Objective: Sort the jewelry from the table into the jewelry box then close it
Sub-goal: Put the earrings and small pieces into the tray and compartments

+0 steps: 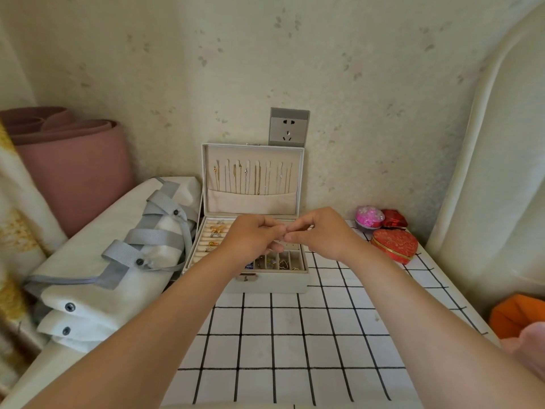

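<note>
A pale jewelry box (265, 283) stands open against the wall on the grid-patterned table. Its raised lid (253, 178) holds several thin necklaces hanging over a cloth pocket. Gold rings (216, 230) sit in the ring rolls at the left, and small pieces lie in the front compartments (283, 262). My left hand (253, 237) and my right hand (318, 234) meet above the tray, fingertips pinched together on a tiny piece of jewelry (283, 236), too small to make out. The hands hide the middle of the tray.
A red heart-shaped tin (395, 246), a pink round box (369, 216) and a small red box (393, 219) sit right of the jewelry box. A white bag with grey straps (118, 249) lies left. A wall socket (289, 126) is behind the lid. Orange fabric (519, 317) lies at the right edge.
</note>
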The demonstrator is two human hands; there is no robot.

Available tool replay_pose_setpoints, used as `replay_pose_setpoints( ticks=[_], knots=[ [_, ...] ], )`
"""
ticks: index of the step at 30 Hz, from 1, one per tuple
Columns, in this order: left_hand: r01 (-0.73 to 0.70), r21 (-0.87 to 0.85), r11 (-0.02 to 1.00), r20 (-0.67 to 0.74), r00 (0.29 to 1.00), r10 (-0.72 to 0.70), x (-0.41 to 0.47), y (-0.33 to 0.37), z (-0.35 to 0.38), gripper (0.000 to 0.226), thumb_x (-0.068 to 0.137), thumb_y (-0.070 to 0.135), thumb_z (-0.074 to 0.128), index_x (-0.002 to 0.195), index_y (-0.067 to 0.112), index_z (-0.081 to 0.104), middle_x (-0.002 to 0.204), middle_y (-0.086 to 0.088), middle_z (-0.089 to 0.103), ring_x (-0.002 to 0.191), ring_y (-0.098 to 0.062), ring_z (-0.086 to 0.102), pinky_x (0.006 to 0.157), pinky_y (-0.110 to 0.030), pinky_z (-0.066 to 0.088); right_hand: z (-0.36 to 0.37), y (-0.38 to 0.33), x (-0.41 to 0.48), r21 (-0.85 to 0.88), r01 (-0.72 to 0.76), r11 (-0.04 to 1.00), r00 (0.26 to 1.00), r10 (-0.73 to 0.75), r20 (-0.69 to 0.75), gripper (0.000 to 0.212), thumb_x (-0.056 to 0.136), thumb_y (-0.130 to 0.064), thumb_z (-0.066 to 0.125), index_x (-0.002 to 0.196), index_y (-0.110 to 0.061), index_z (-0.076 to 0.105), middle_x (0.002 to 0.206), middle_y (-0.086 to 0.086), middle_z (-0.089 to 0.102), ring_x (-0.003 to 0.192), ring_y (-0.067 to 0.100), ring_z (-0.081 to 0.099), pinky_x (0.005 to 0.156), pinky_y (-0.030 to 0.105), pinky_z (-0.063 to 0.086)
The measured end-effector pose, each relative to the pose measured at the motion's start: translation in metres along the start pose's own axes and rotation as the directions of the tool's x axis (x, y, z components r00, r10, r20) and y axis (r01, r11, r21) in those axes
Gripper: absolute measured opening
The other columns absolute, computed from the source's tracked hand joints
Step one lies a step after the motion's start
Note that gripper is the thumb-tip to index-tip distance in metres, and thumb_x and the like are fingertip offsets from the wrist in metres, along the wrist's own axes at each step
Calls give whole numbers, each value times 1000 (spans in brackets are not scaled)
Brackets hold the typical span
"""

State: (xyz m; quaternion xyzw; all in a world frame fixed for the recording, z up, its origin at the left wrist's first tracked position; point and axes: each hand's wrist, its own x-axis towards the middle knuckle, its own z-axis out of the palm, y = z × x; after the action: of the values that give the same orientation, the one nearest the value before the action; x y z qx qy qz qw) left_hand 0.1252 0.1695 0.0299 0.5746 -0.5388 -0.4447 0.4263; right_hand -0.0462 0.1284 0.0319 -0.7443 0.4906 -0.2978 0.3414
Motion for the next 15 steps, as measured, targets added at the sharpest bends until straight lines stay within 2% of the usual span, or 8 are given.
replay_pose_setpoints(
  ticks=[2, 4, 6, 7, 9, 11, 12, 15],
  knots=[
    [45, -47, 998, 21, 999, -44, -1, 1, 0, 11, 95, 19, 63, 103, 17, 69, 90, -2, 77, 80, -11, 74, 59, -18, 53, 1, 1, 0, -13, 55, 998, 997, -56, -49, 9, 78, -26, 84, 85, -30, 80, 79, -14, 74, 70, -10, 61, 65, 7, 40],
    [108, -174, 979, 71, 993, -97, -1, 2, -1, 14, 99, 18, 58, 110, 17, 66, 99, -4, 75, 86, -12, 74, 58, -18, 52, 1, 0, 0, -59, 99, 993, 992, -103, -76, 10, 79, -27, 83, 81, -36, 78, 78, -18, 73, 73, -12, 60, 66, 7, 38],
    [147, -245, 958, 95, 987, -127, -1, 2, -2, 18, 101, 18, 53, 116, 19, 63, 104, -5, 74, 90, -13, 73, 61, -20, 52, 1, 0, 1, -96, 109, 989, 989, -118, -87, 10, 82, -23, 81, 82, -33, 78, 79, -17, 72, 72, -13, 59, 66, 7, 38],
    [133, -193, 972, 78, 990, -120, -1, 1, -2, 19, 100, 19, 54, 117, 21, 62, 105, -3, 73, 90, -13, 72, 65, -22, 53, 0, 0, 1, -107, 100, 989, 990, -110, -91, 9, 83, -21, 80, 83, -30, 79, 80, -17, 72, 71, -12, 59, 65, 6, 38],
    [-5, 158, 987, 12, 1000, 3, 0, -6, -2, 20, 97, 24, 57, 116, 28, 61, 105, 5, 70, 84, -10, 68, 71, -27, 52, -2, 2, 1, -134, 68, 989, 992, -81, -94, 9, 84, -21, 78, 82, -30, 77, 82, -16, 71, 76, -9, 60, 68, 8, 39],
    [-179, 533, 827, 69, 983, 169, 0, -16, -2, 19, 97, 24, 54, 112, 32, 65, 104, 13, 64, 83, -11, 61, 72, -29, 51, -5, 6, 1, -167, 31, 985, 997, -44, -70, 12, 86, -22, 76, 81, -32, 73, 85, -16, 70, 86, -5, 61, 73, 11, 41],
    [-242, 637, 732, 125, 969, 212, 0, -21, -1, 21, 97, 22, 54, 108, 32, 68, 104, 12, 60, 90, -13, 57, 77, -31, 51, -6, 8, 1, -193, 13, 981, 999, -23, -49, 13, 87, -22, 75, 81, -33, 72, 86, -16, 70, 88, -2, 62, 73, 12, 42],
    [-357, 763, 538, 230, 929, 291, 0, -30, -2, 23, 94, 25, 56, 109, 33, 72, 111, 8, 53, 111, -14, 41, 95, -34, 42, -5, 14, 2, -298, -34, 954, 999, 42, 21, 13, 87, -23, 74, 78, -33, 71, 86, -15, 69, 88, 5, 64, 80, 25, 51]
  ],
)
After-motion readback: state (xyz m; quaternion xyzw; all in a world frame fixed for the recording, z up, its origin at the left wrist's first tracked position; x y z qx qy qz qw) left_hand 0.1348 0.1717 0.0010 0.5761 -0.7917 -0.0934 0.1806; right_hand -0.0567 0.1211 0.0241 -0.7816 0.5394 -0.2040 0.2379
